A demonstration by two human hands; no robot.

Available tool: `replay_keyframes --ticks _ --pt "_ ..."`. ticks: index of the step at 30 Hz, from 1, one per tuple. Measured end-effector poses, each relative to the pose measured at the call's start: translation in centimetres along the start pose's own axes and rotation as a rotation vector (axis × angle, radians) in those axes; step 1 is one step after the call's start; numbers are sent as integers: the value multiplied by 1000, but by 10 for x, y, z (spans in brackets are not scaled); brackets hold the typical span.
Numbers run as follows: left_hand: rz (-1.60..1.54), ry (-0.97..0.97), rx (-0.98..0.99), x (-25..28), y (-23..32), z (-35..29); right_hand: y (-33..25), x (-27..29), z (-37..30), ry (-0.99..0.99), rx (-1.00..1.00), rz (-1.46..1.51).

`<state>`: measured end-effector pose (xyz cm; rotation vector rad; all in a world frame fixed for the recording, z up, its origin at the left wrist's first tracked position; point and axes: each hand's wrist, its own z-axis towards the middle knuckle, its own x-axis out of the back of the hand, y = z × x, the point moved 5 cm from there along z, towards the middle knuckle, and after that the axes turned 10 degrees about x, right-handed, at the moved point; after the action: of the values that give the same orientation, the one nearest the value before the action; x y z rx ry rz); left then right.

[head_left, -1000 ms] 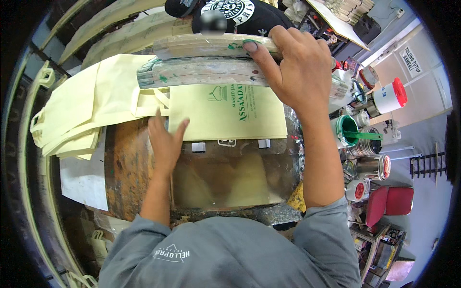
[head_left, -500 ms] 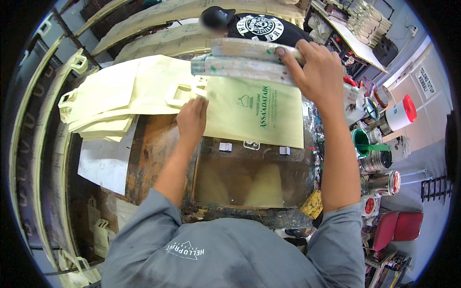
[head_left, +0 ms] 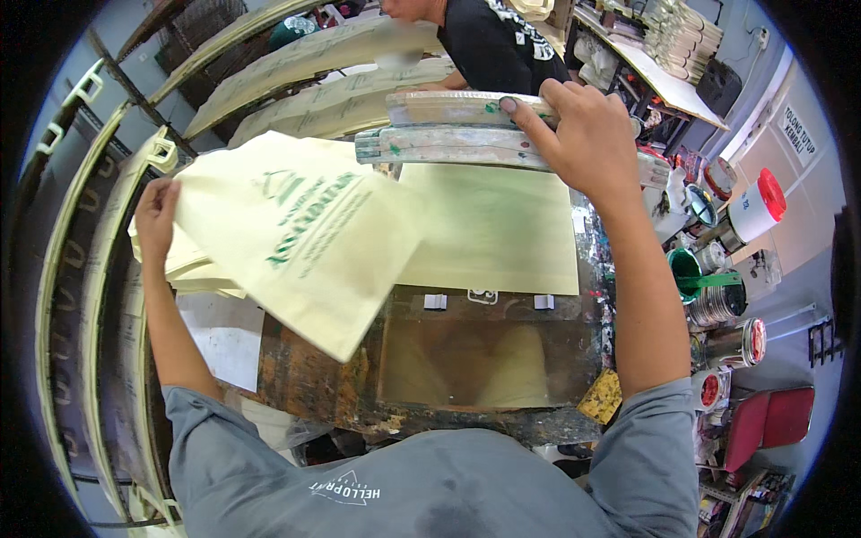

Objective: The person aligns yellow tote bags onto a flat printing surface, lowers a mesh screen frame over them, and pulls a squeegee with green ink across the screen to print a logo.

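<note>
My left hand (head_left: 157,215) is closed on the corner of a pale yellow cloth bag (head_left: 300,238) with a green print, holding it up and tilted at the left. My right hand (head_left: 583,134) is closed around the near edge of a raised, paint-stained screen printing frame (head_left: 457,148). A second, similar pale bar (head_left: 439,108) lies along the frame, under my right fingers; its kind is unclear. Below the frame, another pale yellow bag (head_left: 502,238) lies flat on the table, with a faint green blur on it. The frame hides its far part.
More pale bags (head_left: 184,269) are stacked at the left, partly behind the lifted one. Two small light clips (head_left: 435,302) sit on the stained worktable (head_left: 309,372). Paint cans and a green ink pot (head_left: 684,264) crowd the right side. A person in black (head_left: 502,45) stands beyond, near drying racks.
My left hand has moved left, lifting the printed bag off the table and uncovering the bag beneath. My right hand still holds the frame up. The person beyond has shifted.
</note>
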<state>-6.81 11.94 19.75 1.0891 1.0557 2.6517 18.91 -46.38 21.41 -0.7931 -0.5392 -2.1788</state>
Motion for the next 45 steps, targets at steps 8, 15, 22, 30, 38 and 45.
replay_keyframes --ticks 8,15,22,30,38,45 --pt "574 130 229 116 -120 71 13 -2 12 -6 -12 85" --pt "316 -628 -107 -321 140 -232 24 -12 34 -353 -112 91" --pt "250 -737 -415 -424 228 -359 22 -14 28 -307 -92 159" --pt "9 -616 -376 -397 224 -345 27 -20 26 -86 -42 112" --pt "-775 -583 557 -269 206 -206 -12 -27 -66 -444 87 59" --pt "-90 -386 206 -306 119 -312 -26 -85 -139 -593 48 221"
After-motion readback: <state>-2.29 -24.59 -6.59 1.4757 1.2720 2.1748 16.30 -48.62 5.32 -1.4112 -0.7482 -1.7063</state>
